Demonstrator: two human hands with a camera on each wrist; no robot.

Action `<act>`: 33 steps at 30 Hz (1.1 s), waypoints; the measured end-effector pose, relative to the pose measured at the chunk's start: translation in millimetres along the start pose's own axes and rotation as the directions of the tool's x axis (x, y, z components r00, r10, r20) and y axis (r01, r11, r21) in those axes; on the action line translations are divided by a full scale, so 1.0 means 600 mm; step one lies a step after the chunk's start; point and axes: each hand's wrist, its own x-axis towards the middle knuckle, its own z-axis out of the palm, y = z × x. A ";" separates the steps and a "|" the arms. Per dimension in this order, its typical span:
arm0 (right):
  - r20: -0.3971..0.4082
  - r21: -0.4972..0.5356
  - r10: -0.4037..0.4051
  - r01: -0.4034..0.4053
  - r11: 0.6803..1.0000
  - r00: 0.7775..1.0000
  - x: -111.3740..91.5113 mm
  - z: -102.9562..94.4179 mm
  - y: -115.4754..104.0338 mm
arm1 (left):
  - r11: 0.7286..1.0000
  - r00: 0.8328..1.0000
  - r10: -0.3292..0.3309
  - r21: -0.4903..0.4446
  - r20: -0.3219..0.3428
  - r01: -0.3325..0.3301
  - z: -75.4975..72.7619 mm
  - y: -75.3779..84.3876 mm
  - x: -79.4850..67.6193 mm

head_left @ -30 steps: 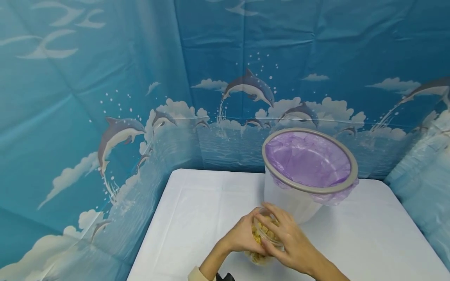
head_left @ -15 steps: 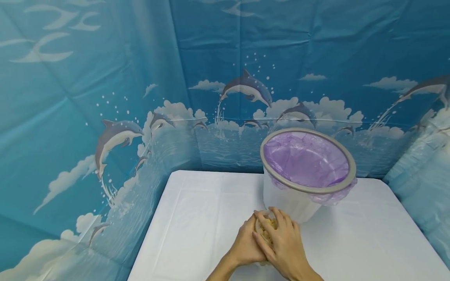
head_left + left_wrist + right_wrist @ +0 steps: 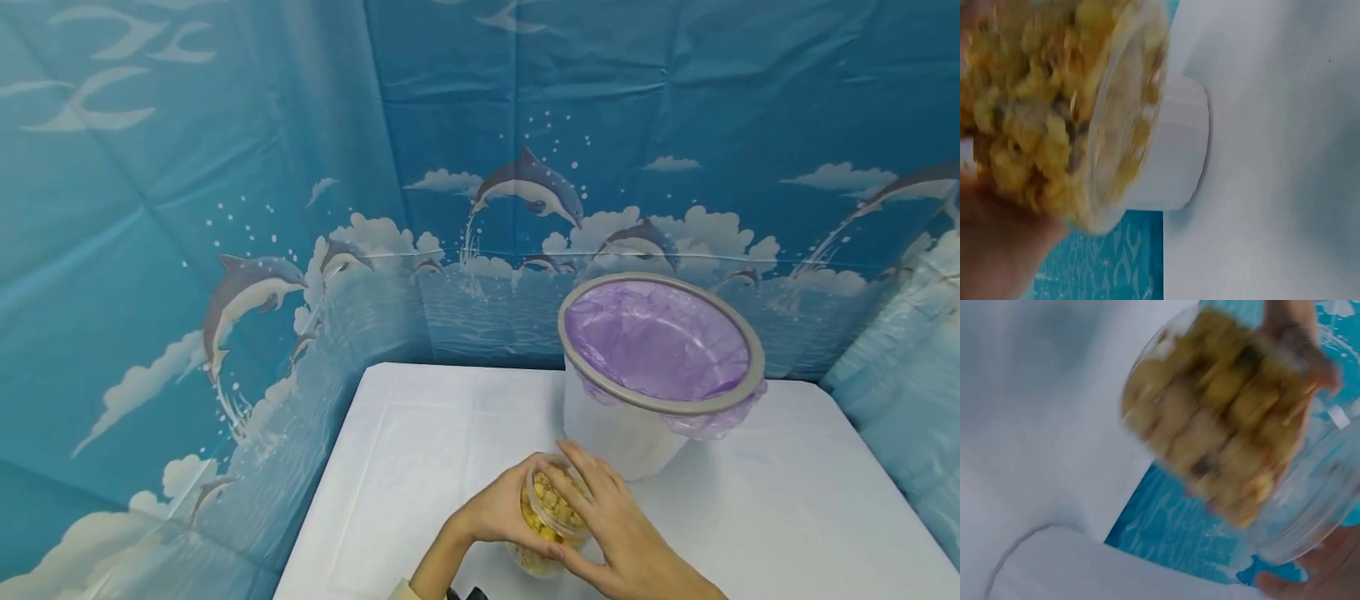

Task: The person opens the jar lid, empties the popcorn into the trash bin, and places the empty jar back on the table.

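A clear jar of popcorn (image 3: 536,523) is between my two hands, low in the middle of the head view. My left hand (image 3: 491,507) grips its side from the left. From the right, my right hand (image 3: 626,537) spans the clear lid (image 3: 579,521), fingers along the far side and thumb at the near side. The left wrist view shows the jar (image 3: 1029,112) packed with yellow popcorn, blurred. In the right wrist view, the jar (image 3: 1210,419) is tilted and its clear lid (image 3: 1310,494) has my right hand's fingers (image 3: 1329,575) at the edge.
A bin (image 3: 626,433) with a grey rim and a purple bag liner (image 3: 652,342) stands just behind my hands, to the right. White cloth (image 3: 420,450) covers the table. Blue dolphin-print sheeting (image 3: 450,208) hangs around its back and sides.
My hands rolled together over the jar half a second ago and have since turned back. The jar now sits slightly nearer me and to the left, with more of it showing.
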 end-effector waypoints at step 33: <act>-0.102 -0.098 0.395 -0.404 0.909 0.913 0.024 0.041 -0.047 | 0.894 0.909 0.056 0.426 -0.414 0.140 0.065 -0.001 0.001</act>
